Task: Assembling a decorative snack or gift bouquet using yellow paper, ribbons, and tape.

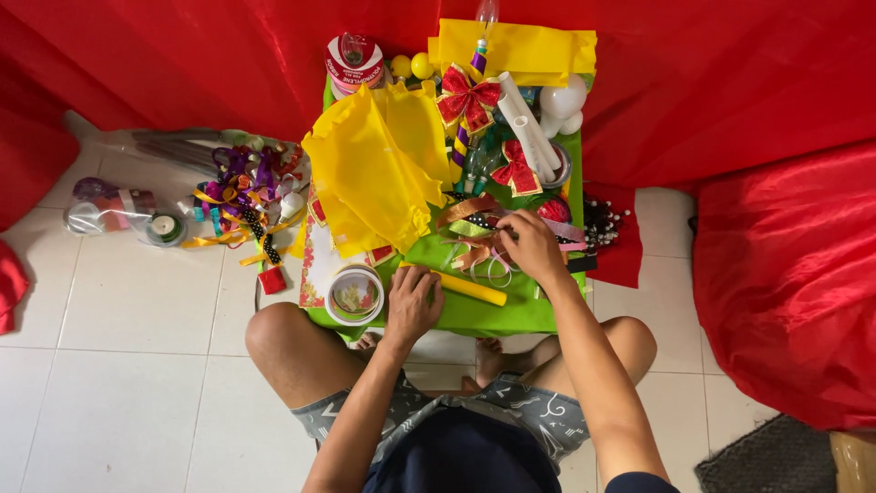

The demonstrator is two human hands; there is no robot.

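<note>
I sit cross-legged on white floor tiles before a low surface covered in green paper (511, 315). My left hand (412, 301) presses down on one end of a yellow rolled tube (470, 289) lying on the green paper. Beside that hand stands a roll of wide tape (354, 295). My right hand (529, 245) reaches into a tangle of coloured ribbons (474, 233) and pinches at them. Crumpled yellow paper (374, 173) lies just behind the tape roll.
Red glitter bows (468, 99), (516, 169), white tubes (529, 132) and white balls (563, 100) sit at the back. A pile of ribbons and bows (245, 196) and a clear bag (114, 208) lie on the floor at left. Red cloth (785, 274) surrounds the area.
</note>
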